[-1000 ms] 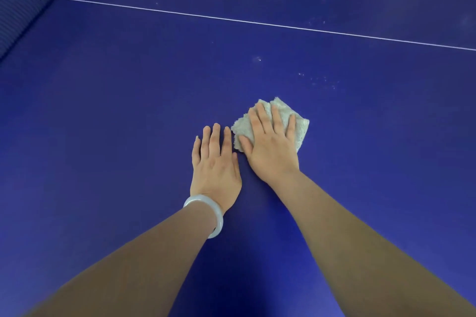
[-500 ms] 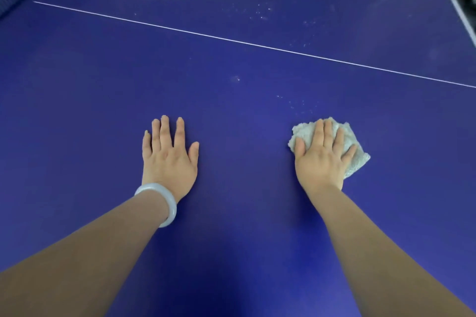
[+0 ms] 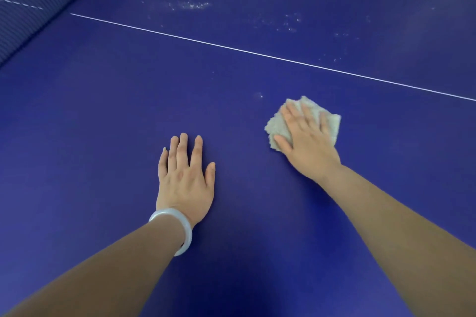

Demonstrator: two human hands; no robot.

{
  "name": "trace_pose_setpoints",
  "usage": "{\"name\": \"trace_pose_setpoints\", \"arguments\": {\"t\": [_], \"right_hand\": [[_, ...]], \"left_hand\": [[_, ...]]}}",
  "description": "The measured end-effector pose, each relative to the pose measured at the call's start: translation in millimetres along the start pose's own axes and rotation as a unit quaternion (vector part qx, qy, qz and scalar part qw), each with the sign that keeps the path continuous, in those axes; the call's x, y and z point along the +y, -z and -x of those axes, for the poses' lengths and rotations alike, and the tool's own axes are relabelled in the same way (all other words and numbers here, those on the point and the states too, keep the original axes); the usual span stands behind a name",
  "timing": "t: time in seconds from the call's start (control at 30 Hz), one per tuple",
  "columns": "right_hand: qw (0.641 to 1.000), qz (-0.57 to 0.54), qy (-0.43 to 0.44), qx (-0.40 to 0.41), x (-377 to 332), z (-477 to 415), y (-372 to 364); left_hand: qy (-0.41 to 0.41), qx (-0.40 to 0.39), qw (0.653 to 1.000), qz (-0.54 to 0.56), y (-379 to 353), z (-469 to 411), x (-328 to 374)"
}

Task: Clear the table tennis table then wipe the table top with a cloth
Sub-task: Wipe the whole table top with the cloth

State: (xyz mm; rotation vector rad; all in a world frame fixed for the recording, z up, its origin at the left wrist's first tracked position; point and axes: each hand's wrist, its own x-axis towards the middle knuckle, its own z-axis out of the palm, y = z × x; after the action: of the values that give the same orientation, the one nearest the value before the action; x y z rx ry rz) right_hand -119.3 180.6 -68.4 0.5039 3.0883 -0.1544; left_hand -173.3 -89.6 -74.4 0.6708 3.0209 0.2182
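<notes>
Two hands lay on tabletop: left hand flat, fingers straight, holding nothing, bracing. Right hand spread flat, pressing cloth near white line. Best stroke probably even pressure, overlapping passes toward white specks beyond line.

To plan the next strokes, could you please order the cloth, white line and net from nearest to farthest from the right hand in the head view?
1. The cloth, directly under the right hand.
2. The white line, ahead of that hand, running across the table top.
3. The net, far off at the upper left.
</notes>
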Motion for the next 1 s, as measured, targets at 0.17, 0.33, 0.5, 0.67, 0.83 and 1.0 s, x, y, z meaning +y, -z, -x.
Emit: {"name": "trace_pose_setpoints", "arguments": {"t": [0.17, 0.33, 0.5, 0.67, 0.83, 1.0], "right_hand": [[0.965, -0.008, -0.26, 0.003, 28.5, -30.2, 4.4], [0.995, -0.046, -0.091, -0.02, -51.1, -91.4, 4.7], [0.985, -0.005, 0.165, -0.041, -84.9, -56.9, -5.4], [0.997, -0.016, -0.079, -0.022, 9.0, -60.8, 6.4], [0.989, -0.015, -0.144, -0.011, -39.1, -11.7, 1.4], [0.999, 0.045, -0.002, -0.02, -67.0, 84.1, -7.7]], "left_hand": [[0.002, -0.002, 1.0, -0.002, -0.8, -0.3, 1.0], [0.004, -0.002, 1.0, -0.002, 0.4, -0.1, 0.4], [0.007, 0.007, 1.0, 0.004, 3.1, -1.7, 1.9], [0.002, -0.002, 1.0, 0.013, 0.9, -1.4, 1.0], [0.003, -0.007, 1.0, 0.014, 1.6, 0.0, 0.9], [-0.004, -0.011, 1.0, 0.015, 0.4, -0.1, 0.1]]}}
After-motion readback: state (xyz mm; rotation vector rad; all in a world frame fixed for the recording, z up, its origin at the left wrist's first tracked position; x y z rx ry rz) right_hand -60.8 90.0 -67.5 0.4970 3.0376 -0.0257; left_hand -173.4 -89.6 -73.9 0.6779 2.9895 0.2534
